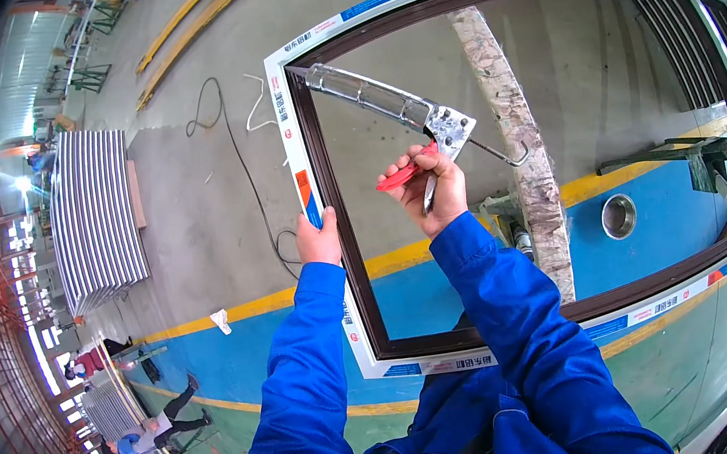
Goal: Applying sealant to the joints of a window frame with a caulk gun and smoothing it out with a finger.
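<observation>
A large rectangular window frame [313,187], dark brown inside and covered in white printed film on its outer faces, lies before me. My left hand [319,241] is closed on its left side, thumb on the film. In my right hand [443,186] is a caulking gun [374,100] with a clear barrel, silvery metal back plate and red grip piece. Its hooked rod sticks out to the right. The barrel points up and left, with the nozzle tip at the frame's upper left inner corner; whether it touches is too small to tell. A metal lever shows below my fingers.
A film-wrapped beam [502,87] runs beneath the frame. A round metal bowl [618,216] and a green stand [697,157] show through the opening. Left are a black cable [257,186], a stack of striped profiles [97,218] and yellow bars [195,23]. People [155,430] are farther left.
</observation>
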The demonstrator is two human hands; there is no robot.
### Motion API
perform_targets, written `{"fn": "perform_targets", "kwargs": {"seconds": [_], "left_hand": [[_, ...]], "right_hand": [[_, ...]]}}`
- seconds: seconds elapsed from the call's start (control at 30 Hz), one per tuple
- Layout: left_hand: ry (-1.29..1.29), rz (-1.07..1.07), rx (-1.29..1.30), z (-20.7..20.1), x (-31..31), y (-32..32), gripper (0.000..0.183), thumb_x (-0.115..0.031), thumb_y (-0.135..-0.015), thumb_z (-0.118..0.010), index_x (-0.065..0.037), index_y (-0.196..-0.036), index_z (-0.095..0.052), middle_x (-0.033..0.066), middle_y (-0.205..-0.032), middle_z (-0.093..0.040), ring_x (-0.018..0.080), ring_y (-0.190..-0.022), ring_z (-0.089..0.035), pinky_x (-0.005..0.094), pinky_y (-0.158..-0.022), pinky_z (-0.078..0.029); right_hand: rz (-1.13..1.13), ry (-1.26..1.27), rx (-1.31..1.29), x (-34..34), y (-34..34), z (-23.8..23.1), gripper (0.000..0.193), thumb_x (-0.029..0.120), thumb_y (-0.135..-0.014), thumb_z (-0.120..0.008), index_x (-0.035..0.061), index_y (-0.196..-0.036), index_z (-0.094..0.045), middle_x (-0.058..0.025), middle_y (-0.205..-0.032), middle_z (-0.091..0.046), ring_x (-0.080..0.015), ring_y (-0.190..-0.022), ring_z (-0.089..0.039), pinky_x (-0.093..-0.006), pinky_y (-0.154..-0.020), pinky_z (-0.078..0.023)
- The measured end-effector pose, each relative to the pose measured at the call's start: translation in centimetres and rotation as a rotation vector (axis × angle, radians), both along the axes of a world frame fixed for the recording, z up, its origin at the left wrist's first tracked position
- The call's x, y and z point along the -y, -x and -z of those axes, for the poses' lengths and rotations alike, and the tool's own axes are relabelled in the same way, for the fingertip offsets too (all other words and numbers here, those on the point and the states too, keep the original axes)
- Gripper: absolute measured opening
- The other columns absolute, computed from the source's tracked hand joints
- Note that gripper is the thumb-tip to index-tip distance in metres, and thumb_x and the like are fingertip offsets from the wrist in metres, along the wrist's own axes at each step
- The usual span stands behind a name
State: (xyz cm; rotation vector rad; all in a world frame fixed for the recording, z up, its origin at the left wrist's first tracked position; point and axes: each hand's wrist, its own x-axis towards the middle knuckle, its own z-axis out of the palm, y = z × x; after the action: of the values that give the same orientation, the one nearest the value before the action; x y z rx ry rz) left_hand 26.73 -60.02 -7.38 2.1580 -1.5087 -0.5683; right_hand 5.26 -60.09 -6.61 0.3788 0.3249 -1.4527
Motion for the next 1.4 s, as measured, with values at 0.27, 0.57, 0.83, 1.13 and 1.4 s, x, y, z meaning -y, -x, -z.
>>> {"fn": "perform_targets", "kwargs": {"seconds": [0.27, 0.57, 0.83, 1.13, 1.4], "left_hand": [[0.009, 0.014, -0.02, 0.0, 0.0, 0.1, 0.032, -0.029, -0.084, -0.065, 0.0, -0.093, -0.056, 0.0185, -0.083, -0.065, 0.0362, -0.079, -0.064, 0.0428, -0.071, -0.048], [0.016, 0.01, -0.022, -0.1, 0.1, 0.0, 0.032, -0.03, -0.084, -0.065, 0.0, -0.094, -0.056, 0.0185, -0.083, -0.065, 0.0368, -0.079, -0.064, 0.0429, -0.071, -0.048], [-0.023, 0.004, -0.028, 0.0, 0.1, -0.1, 0.032, -0.029, -0.084, -0.065, 0.0, -0.093, -0.057, 0.0185, -0.084, -0.065, 0.0363, -0.08, -0.064, 0.0425, -0.072, -0.049], [-0.001, 0.001, -0.049, -0.1, 0.0, 0.0, 0.031, -0.029, -0.084, -0.066, -0.001, -0.094, -0.058, 0.0174, -0.084, -0.066, 0.0351, -0.08, -0.064, 0.0414, -0.072, -0.049], [-0.013, -0.023, 0.001, -0.1, 0.0, 0.2, 0.032, -0.029, -0.083, -0.066, 0.0, -0.093, -0.058, 0.0182, -0.084, -0.065, 0.0358, -0.081, -0.064, 0.0416, -0.072, -0.049]], "right_hand": [[0.008, -0.012, -0.023, 0.2, -0.3, -0.4, 0.013, 0.009, -0.081, -0.049, 0.0054, -0.094, -0.05, -0.0118, -0.082, -0.059, -0.0284, -0.077, -0.062, -0.0491, -0.079, -0.055], [0.006, -0.025, -0.085, -0.1, -0.4, -0.8, 0.012, 0.009, -0.081, -0.05, 0.0055, -0.093, -0.051, -0.0108, -0.083, -0.059, -0.0288, -0.078, -0.062, -0.0501, -0.08, -0.054], [0.015, -0.062, -0.151, -0.4, -0.4, -1.0, 0.015, 0.009, -0.081, -0.048, 0.0045, -0.096, -0.05, -0.0115, -0.083, -0.059, -0.029, -0.078, -0.062, -0.0503, -0.08, -0.053], [0.009, -0.062, -0.156, 0.0, 0.0, -0.8, 0.013, 0.009, -0.081, -0.048, 0.0053, -0.093, -0.05, -0.0109, -0.082, -0.058, -0.0292, -0.078, -0.062, -0.0504, -0.081, -0.053], [0.006, -0.033, -0.19, 0.6, -0.2, -1.2, 0.018, 0.008, -0.082, -0.047, 0.0011, -0.099, -0.048, -0.0126, -0.081, -0.058, -0.0289, -0.074, -0.063, -0.0458, -0.071, -0.057]]}}
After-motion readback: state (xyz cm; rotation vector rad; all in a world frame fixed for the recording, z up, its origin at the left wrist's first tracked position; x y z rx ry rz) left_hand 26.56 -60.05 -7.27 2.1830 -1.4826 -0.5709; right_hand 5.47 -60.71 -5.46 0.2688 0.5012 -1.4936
